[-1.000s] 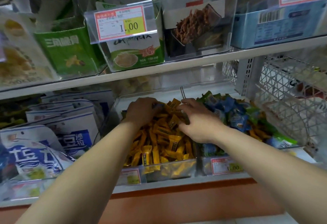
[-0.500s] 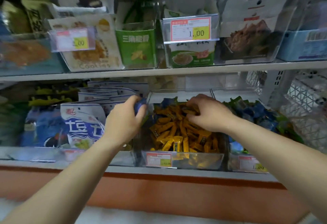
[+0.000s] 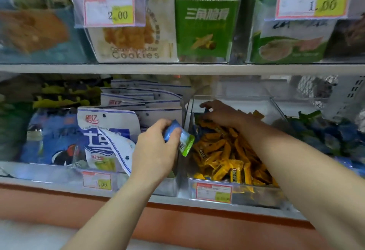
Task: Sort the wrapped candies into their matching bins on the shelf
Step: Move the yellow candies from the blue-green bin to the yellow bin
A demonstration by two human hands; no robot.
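Note:
My left hand (image 3: 156, 149) is closed on blue and green wrapped candies (image 3: 177, 138), held in front of the left wall of a clear bin (image 3: 186, 162) full of yellow wrapped candies (image 3: 223, 151). My right hand (image 3: 221, 114) reaches deep into that bin's far left corner, fingertips pinching a dark blue wrapper among the yellow ones. To the right, a second bin holds blue and green candies (image 3: 324, 133).
White and blue snack bags (image 3: 110, 131) fill the bin to the left. The upper shelf (image 3: 177, 68) carries cookie packs (image 3: 134, 38), a green box (image 3: 203, 28) and price tags. A white wire basket (image 3: 320, 87) stands at the far right. An orange base strip runs below.
My left hand drew back out of the yellow bin holding blue and green candies. My right hand moved from the bin's middle to its far left corner. The view shifted left.

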